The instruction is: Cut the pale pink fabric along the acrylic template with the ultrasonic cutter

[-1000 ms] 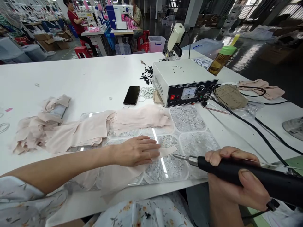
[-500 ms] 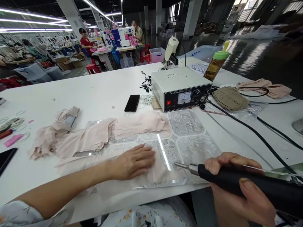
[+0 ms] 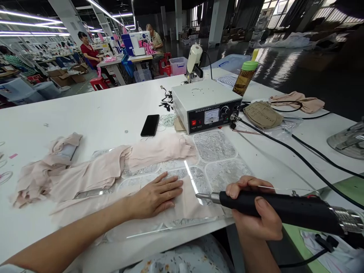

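Note:
My left hand [image 3: 155, 195] lies flat, fingers stretched out, on a pale pink fabric piece [image 3: 189, 204] spread over a clear plastic mat [image 3: 222, 172] near the table's front edge. My right hand [image 3: 254, 214] is wrapped round a black handheld cutting tool [image 3: 273, 207]. Its metal tip [image 3: 202, 196] points left, just above the fabric's right part, close to my left fingertips. A black cable [image 3: 287, 149] runs from the tool to a white control box [image 3: 206, 106] behind the mat. More pink fabric pieces [image 3: 93, 170] lie piled to the left.
A black phone [image 3: 150, 125] lies left of the box. An amber bottle [image 3: 244, 77] with a green cap, tan cloth [image 3: 263, 113] and pink cloth [image 3: 297, 101] sit at the right. People sew at tables [image 3: 136, 58] in the back.
My right hand has brought the tool's tip left, closer to my left fingers over the fabric. The pink piece has been pulled toward the front edge. The view has shifted.

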The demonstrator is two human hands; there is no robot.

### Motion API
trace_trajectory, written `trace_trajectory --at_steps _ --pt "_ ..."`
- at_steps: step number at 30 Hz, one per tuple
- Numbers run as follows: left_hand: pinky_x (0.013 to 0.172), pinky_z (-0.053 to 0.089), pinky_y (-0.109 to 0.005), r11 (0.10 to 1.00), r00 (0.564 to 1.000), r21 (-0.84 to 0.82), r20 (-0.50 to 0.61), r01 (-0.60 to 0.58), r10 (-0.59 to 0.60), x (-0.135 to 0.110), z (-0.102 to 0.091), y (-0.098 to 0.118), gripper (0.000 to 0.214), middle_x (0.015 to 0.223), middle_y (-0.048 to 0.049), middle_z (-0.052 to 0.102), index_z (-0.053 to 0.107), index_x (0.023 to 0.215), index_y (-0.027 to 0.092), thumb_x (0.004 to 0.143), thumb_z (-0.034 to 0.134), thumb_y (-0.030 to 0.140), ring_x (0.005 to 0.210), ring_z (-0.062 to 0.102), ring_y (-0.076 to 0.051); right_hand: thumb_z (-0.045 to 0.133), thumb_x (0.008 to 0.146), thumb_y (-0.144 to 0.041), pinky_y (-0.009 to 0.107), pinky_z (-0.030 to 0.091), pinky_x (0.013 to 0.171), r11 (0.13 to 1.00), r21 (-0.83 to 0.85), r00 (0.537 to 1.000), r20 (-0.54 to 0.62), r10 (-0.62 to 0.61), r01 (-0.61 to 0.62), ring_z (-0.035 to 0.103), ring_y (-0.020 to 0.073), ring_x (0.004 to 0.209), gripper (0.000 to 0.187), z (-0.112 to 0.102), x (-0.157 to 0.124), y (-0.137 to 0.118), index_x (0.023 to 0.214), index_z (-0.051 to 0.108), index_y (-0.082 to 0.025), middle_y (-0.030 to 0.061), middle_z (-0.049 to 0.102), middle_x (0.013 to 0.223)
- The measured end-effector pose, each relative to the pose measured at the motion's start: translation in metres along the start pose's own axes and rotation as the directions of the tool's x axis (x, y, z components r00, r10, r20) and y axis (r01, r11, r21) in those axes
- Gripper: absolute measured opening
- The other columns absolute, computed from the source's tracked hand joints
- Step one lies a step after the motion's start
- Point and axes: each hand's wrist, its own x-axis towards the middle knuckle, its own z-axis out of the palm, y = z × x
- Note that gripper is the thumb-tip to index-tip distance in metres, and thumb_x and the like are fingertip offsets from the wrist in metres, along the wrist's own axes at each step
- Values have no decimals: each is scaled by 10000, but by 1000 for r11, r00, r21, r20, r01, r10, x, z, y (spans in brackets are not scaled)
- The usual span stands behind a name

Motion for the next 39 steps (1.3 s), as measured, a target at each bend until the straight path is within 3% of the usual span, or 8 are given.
trace_trajectory --at_steps 8,15,19,22,28,39 --pt "1194 221 -482 999 999 -47 -28 -23 22 1 -2 -1 442 1477 -99 422 371 1455 177 1029 398 296 1409 337 -240 515 697 -256 310 450 493 999 23 1000 -4 25 -25 553 119 481 207 2 0 4 848 637 -182 16 564 772" --pt "1184 253 -481 999 996 -28 -88 -22 19 4 -1 4 384 1423 -109 498 456 1381 135 1030 385 272 1365 414 -249 537 716 -262 311 465 515 998 31 999 -12 46 -45 561 110 488 184 9 4 10 855 635 -193 -1 566 788" --pt "1116 383 -411 998 988 -54 -154 -29 20 14 -2 7 351 1378 -126 542 467 1346 118 1025 381 231 1304 489 -229 563 756 -249 331 495 559 997 25 997 11 73 -73 583 112 521 155 15 5 13 882 639 -198 -2 578 821" --pt "1046 448 -369 996 986 -77 -166 -47 34 22 -3 8 257 1362 -141 554 519 1215 111 1016 377 189 1281 510 -218 573 776 -248 330 503 570 996 19 996 32 83 -84 587 108 535 141 18 4 14 893 638 -205 -5 574 829" --pt "974 461 -362 994 989 -98 -143 -55 41 28 -1 3 135 1361 -152 551 493 984 147 996 358 140 1277 505 -226 556 785 -246 322 503 560 991 14 990 49 134 -135 586 108 539 153 21 2 15 908 635 -201 -1 564 829" --pt "951 445 -364 994 988 -64 -132 -87 78 27 1 0 147 1326 -147 581 497 1015 138 987 354 124 1274 505 -239 576 804 -296 310 491 520 989 -8 983 115 147 -147 569 108 520 158 26 5 13 927 628 -211 0 548 813"
